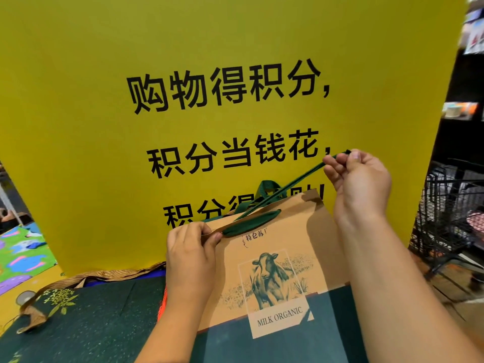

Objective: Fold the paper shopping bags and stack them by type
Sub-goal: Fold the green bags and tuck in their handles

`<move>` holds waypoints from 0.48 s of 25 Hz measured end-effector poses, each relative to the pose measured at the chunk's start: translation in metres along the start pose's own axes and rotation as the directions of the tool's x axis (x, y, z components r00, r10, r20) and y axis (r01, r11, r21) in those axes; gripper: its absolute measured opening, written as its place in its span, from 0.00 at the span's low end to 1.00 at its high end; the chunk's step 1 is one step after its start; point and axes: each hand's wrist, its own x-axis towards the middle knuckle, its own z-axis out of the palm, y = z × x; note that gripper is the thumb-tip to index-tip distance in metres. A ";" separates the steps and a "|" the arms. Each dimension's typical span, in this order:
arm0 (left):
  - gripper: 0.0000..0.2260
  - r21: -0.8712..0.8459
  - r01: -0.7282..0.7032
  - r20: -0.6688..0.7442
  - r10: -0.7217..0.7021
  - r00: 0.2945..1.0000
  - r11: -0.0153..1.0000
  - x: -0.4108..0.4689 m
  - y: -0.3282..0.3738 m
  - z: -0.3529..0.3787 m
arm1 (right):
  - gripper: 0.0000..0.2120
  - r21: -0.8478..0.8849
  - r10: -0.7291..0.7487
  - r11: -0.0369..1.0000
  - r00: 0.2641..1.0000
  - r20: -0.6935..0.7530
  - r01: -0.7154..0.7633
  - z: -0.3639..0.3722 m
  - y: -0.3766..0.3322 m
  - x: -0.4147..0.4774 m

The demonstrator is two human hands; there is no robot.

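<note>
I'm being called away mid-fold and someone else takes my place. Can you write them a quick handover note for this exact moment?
Left hand: pinches the top edge of the cow-print bag.
Right hand: pinches its green strap, stretched taut up and to the right.
Dark flower-print bag: lies flat at the left and looks already folded.
Left to do: lay the strap down, flatten the cow-print bag, stack by type.
</note>
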 end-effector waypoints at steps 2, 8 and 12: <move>0.07 0.017 0.008 0.013 -0.008 1.000 1.000 0.001 -0.001 0.002 | 0.15 -0.143 -0.002 0.989 0.983 0.182 0.029 0.003 0.004 0.000; 0.11 0.062 0.018 0.015 -0.019 1.000 0.998 0.001 -0.005 0.005 | 0.12 -0.671 0.281 0.469 0.624 0.729 0.574 0.016 0.032 -0.038; 0.11 0.078 0.037 0.025 -0.039 0.999 0.996 0.001 -0.003 0.006 | 0.04 -0.558 0.324 0.177 0.487 0.811 0.811 0.023 0.059 -0.059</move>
